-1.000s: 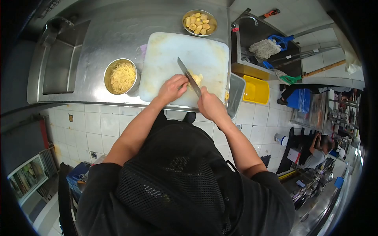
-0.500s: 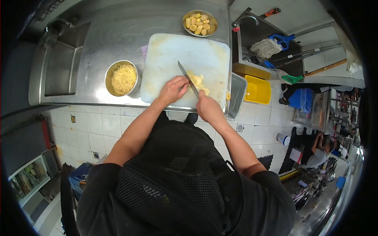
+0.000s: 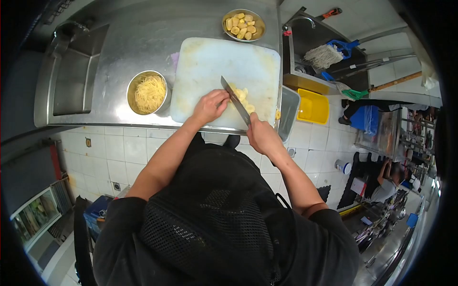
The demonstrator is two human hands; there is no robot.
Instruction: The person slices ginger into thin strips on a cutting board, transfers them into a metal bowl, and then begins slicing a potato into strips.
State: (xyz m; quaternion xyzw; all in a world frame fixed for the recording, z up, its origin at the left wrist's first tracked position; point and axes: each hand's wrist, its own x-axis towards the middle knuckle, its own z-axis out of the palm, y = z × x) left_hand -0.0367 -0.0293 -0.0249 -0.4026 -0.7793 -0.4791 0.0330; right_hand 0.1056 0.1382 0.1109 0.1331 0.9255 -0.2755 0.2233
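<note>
A: What does the right hand (image 3: 261, 136) have?

B: A knife (image 3: 234, 100). The grip is closed tight round the handle, which the fist hides. The blade slants up and to the left from the hand, over the near part of the cutting board (image 3: 210, 62).

A: And the left hand (image 3: 209, 106)?

B: It lies on the board just left of the blade, with the fingers curled in and the knuckles close against the flat of the steel. I cannot tell whether that grip pins anything; the fingertips are tucked under.

A: Where is the food?

B: A small heap of pale yellow cut pieces (image 3: 243, 97) lies on the board, right of the blade and touching it, close to the board's near right corner.

A: What else is on the counter (image 3: 133, 38)?

B: A metal bowl of thin yellow shreds (image 3: 149, 93) stands just beside the board's left edge. A second bowl of yellow chunks (image 3: 244, 25) sits at the far edge. A sink (image 3: 71, 81) is sunk into the left end.

A: And to the right?

B: A metal bin (image 3: 287, 112) hangs by the counter's end, with a yellow tub (image 3: 312, 108) and a mop (image 3: 322, 56) beyond.
</note>
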